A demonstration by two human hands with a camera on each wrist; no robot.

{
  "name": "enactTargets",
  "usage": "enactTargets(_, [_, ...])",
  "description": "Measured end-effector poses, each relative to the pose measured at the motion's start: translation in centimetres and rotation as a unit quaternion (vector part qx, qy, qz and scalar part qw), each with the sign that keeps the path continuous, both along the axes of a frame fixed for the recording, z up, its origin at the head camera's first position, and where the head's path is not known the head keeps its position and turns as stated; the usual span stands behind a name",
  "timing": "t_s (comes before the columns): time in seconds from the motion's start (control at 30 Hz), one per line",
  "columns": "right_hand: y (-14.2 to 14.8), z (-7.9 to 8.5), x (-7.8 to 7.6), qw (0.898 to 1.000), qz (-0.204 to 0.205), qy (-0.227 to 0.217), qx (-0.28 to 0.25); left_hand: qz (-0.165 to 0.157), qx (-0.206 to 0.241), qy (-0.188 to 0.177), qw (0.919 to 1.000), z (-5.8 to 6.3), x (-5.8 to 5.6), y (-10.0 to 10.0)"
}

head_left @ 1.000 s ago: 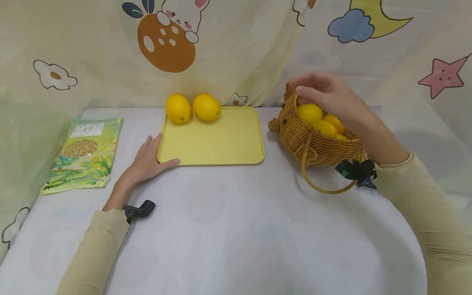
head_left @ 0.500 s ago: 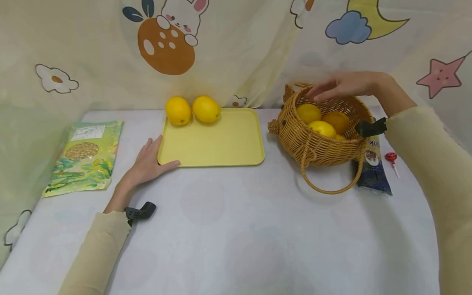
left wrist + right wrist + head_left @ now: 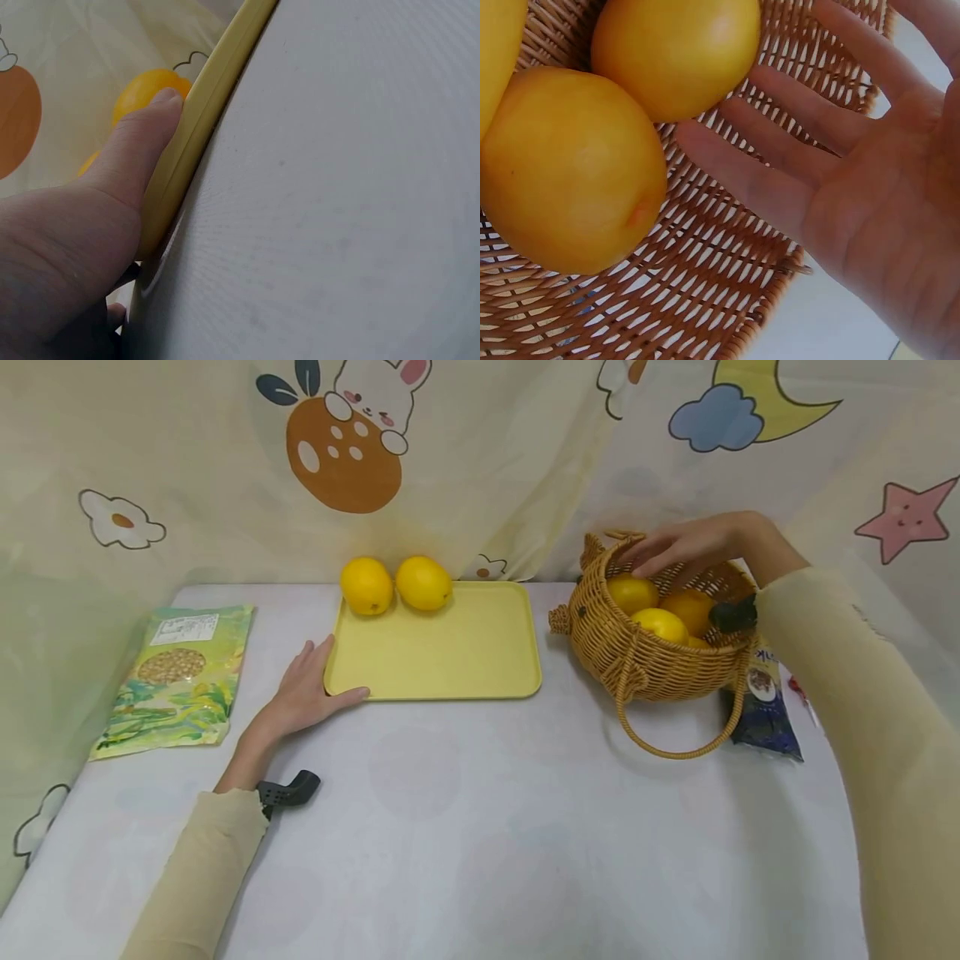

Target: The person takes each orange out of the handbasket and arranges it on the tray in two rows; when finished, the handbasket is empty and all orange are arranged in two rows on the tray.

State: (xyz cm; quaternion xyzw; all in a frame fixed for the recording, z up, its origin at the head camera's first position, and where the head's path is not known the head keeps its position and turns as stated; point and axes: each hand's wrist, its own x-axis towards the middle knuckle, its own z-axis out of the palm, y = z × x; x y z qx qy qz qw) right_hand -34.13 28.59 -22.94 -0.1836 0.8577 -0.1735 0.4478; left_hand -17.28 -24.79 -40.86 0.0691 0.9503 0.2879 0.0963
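My left hand [image 3: 303, 689] rests at the front left corner of a yellow tray [image 3: 465, 652], the thumb along its front edge and the fingers spread at its left side. Two lemons [image 3: 367, 586] lie side by side at the tray's back left. Over at the right, my right hand [image 3: 693, 545] reaches into a wicker basket [image 3: 637, 668] holding several yellow fruits. Its straight fingers [image 3: 780, 150] point down beside a lemon [image 3: 675, 52]; whether they touch it I cannot tell. A more orange-coloured fruit [image 3: 574, 169] lies near it.
A green bag of grains [image 3: 176, 677] lies on the table's left. Behind the basket's right side are a dark blue packet [image 3: 765, 718] and a red lollipop [image 3: 799, 691], partly hidden by the sleeve. A patterned curtain [image 3: 510, 468] hangs along the back edge.
My right hand has drawn back over the basket, then lowered into it towards the fruit. The packet and lollipop have come into view beside it. My left hand stays at the tray.
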Motion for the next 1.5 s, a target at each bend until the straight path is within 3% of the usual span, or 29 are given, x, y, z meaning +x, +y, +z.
enactTargets(0.3, [0.0, -0.8, -1.2, 0.998, -0.018, -0.057, 0.002, 0.0, 0.001, 0.001, 1.0, 0.0, -0.1, 0.0])
enactTargets(0.53, [-0.9, -1.4, -1.7, 0.997, 0.0, -0.067, 0.029, 0.002, 0.002, 0.0, 1.0, 0.1, 0.1, 0.0])
enactTargets(0.9, [-0.8, -3.0, -2.4, 0.994, -0.009, -0.094, 0.051, 0.004, -0.004, 0.004, 1.0, -0.1, 0.0, 0.0])
enactTargets(1.13, [-1.1, -3.1, -2.7, 0.994, -0.015, -0.101, 0.045, 0.017, 0.001, -0.004, 0.9998, -0.1, 0.1, 0.0])
enactTargets(1.5, [-1.1, -3.2, -2.4, 0.993, -0.024, -0.1, 0.054, 0.008, -0.005, -0.002, 1.0, 0.3, 0.2, 0.2])
